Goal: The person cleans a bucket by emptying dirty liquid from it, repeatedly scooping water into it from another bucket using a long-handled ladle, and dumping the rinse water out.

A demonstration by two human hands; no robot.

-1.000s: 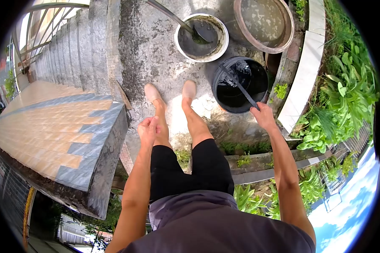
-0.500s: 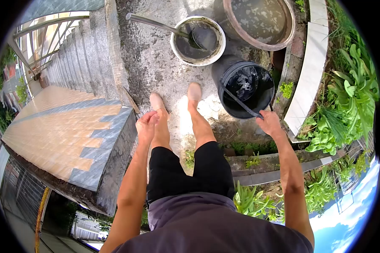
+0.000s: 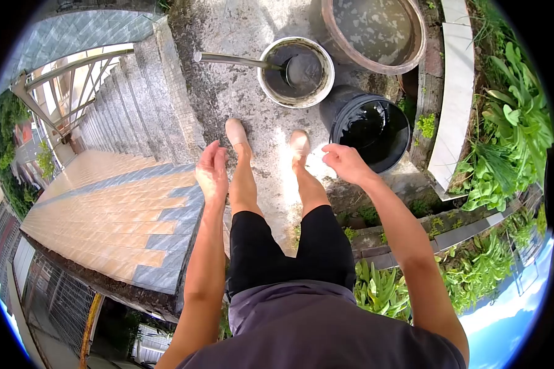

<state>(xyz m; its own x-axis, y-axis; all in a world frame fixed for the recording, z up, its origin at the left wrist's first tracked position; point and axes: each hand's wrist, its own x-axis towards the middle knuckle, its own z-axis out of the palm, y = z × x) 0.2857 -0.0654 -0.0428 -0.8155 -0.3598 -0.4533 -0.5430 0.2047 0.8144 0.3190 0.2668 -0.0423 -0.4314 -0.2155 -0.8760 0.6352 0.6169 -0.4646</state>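
The left hand [image 3: 213,173] is empty, fingers loosely curled, and the right hand [image 3: 346,163], partly open and holding nothing, hovers near the black bucket [image 3: 345,111] of dark liquid, beside the white bucket [image 3: 267,87].

Black bucket [image 3: 404,138]: bottom hidden under dark liquid, stretch of rim behind right hand [image 3: 346,162]. Above bucket, round clay pot [image 3: 420,38] cropped by top edge, floor obscured by cloudy water. Upper left of bucket, scoop of long-handled ladle [image 3: 243,60] partly submerged. Far left of bucket, distant buildings [image 3: 24,138] too small to distinguish.
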